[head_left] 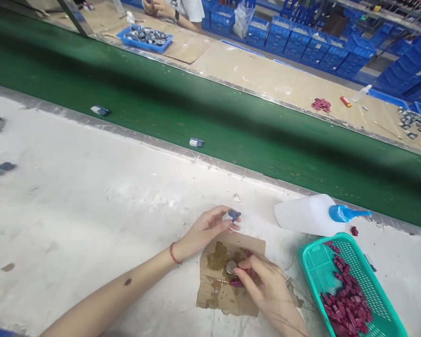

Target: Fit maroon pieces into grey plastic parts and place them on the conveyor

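And here's the left hand (210, 227), up at twelve o'clock from a torn brown cardboard sheet (228, 299), fingers closed around a small white-and-slate-blue plastic piece (231, 216). Its long axis runs roughly nine to three, slate end toward three. Straight down at six o'clock from that grip sits a round metal cap with a crimped rim (231, 267), on the cardboard. The right hand (270, 290) is the nearer one: thumb and forefinger come in from three o'clock, right at the cap's edge. Pinching it, or only touching? Can't tell from here. Just below the cap, a maroon piece (236, 283) peeks out by the fingers, and amber, wet-looking stains mark the sheet.

All this on a scuffed white worktable (108, 210)! At three o'clock from the sheet, a turquoise mesh plastic basket (314, 264) holds a heap of maroon pieces (349, 304); at two, a white plastic bottle with a blue nozzle (307, 215) lies on its side. Beyond, a green conveyor belt (143, 93) slants from ten to four, two similar pieces riding at ten and eleven. A co-worker (187, 11) sits across at eleven, stacked blue plastic bins (301, 42) at one.
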A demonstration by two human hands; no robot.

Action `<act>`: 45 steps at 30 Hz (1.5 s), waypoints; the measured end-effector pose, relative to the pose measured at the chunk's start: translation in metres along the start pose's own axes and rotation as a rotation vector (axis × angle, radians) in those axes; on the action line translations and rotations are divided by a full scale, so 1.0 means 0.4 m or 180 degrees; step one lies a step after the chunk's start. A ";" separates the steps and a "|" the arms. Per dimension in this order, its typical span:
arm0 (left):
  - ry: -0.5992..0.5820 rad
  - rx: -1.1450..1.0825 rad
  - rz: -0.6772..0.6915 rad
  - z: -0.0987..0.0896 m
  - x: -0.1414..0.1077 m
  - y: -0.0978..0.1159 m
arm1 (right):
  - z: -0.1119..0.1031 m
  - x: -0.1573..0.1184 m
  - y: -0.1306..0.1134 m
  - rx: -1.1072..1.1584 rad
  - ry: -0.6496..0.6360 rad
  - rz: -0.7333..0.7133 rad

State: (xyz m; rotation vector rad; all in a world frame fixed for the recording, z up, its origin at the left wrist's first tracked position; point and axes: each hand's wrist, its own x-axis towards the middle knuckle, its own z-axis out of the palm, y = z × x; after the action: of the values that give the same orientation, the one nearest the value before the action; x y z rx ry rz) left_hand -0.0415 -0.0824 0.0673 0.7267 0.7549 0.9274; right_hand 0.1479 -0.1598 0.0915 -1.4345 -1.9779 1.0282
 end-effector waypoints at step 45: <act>0.0133 0.0268 -0.0265 -0.017 -0.006 -0.021 | 0.053 0.084 0.033 0.1621 0.1394 0.0546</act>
State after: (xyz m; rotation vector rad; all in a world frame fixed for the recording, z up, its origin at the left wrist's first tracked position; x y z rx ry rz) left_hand -0.0444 -0.0866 0.0577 0.7458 0.8592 0.8415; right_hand 0.1285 -0.1320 0.0668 -1.4000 -1.1950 1.0774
